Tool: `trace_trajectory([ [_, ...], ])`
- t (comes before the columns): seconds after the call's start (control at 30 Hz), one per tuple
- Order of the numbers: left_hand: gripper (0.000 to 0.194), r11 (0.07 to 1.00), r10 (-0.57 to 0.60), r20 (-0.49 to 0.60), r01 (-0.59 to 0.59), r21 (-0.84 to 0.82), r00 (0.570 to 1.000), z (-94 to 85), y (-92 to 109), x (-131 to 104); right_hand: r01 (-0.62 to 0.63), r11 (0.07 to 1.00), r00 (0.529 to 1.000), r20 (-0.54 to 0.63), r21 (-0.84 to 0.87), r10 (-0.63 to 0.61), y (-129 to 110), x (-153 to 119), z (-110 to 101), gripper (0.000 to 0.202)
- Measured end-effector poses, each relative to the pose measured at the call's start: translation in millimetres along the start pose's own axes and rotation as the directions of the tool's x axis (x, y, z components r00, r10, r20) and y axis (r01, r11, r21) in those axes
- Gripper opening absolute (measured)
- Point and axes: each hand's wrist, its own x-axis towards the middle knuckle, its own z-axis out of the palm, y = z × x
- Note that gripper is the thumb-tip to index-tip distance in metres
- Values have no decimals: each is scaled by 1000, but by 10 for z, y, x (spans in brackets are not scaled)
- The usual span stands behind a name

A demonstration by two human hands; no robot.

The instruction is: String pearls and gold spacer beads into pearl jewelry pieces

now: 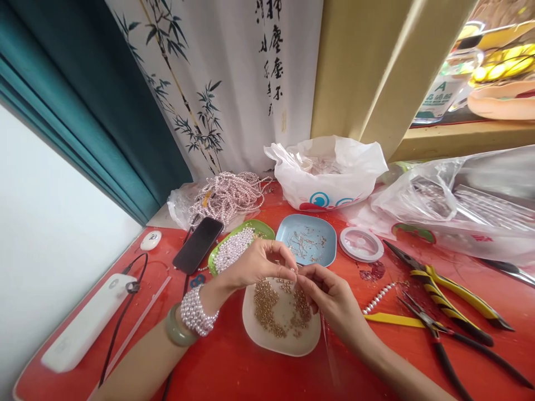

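Observation:
Above a white plate (288, 348) of small gold beads (267, 309), my two hands meet at the fingertips. My left hand (267, 262), with a pearl bracelet (196, 313) and a green bangle (178, 326) on its wrist, is closed in a pinch. My right hand (328, 289) pinches from the other side. What lies between the fingers is too small to make out; a tiny pale bead seems to show there. Just behind are a green dish (267, 227) of white pearls and a blue dish (330, 228) holding small metal pieces.
Pliers (443, 301) and a beaded strand (378, 298) lie at right, near a clear spool (361, 245). Plastic bags (330, 178) and pink bead strings (229, 197) stand behind. A phone (198, 245) and a white power bank (87, 326) are at left.

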Motion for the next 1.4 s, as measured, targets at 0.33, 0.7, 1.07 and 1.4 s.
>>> trace_trajectory([
  [0.33, 14, 999, 4, 6, -4, 41, 1000, -16, 24, 0, -8, 1000, 1000, -2, 8, 8, -7, 4, -5, 32],
  [0.7, 16, 986, 3, -20, 0, 168, 1000, 0, -10, 25, -18, 1000, 1000, 7, -2, 18, -37, -2, -11, 33],
  [1.07, 10, 812, 27, -80, 25, 583, 996, -253, 21, -1, 50, 994, 996, -67, -96, -57, -6, -16, -53, 25],
  [1.4, 20, 329, 14, 169, -164, 930, 985, -235, -108, -97, 85, 972, 986, -121, -220, -114, 47, 33, -118, 20],
])
